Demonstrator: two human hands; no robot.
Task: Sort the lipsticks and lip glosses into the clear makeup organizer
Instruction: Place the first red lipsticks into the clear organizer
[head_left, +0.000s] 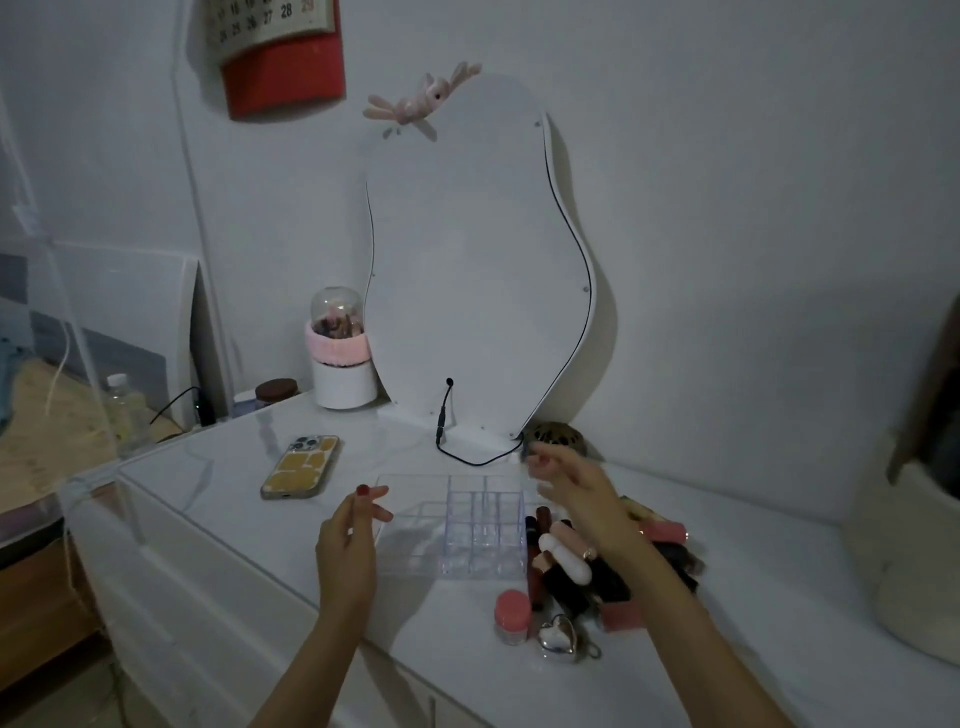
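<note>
You stand before a white glossy table (234, 499) that meets a plain white wall (727, 208) at its far edge. The clear makeup organizer (457, 525) sits in the middle of the table, all its compartments transparent; nothing shows inside them. Just to its right lies the heap of lipsticks and lip glosses (582, 561), some dark, some pink, one white tube among them. Near the front of the heap stand a small pink-capped jar (512, 616) and a silver heart-shaped case (558, 636).

Your left hand (348, 540) hovers at the organizer's near left corner, fingers loosely spread, holding nothing. Your right hand (576, 493) hangs above the organizer's right side and the heap; it is blurred, the fingers look relaxed and apart, and no item shows in them.

To the left of the organizer lies a phone (302, 466) in a yellow case, back side up. At the far edge a wavy-shaped mirror (467, 260) leans on the wall, with a black cable (457, 452) at its foot. Left of it stands a white brush holder (343, 358) with a clear dome. A red calendar (280, 52) hangs on the wall above.
</note>
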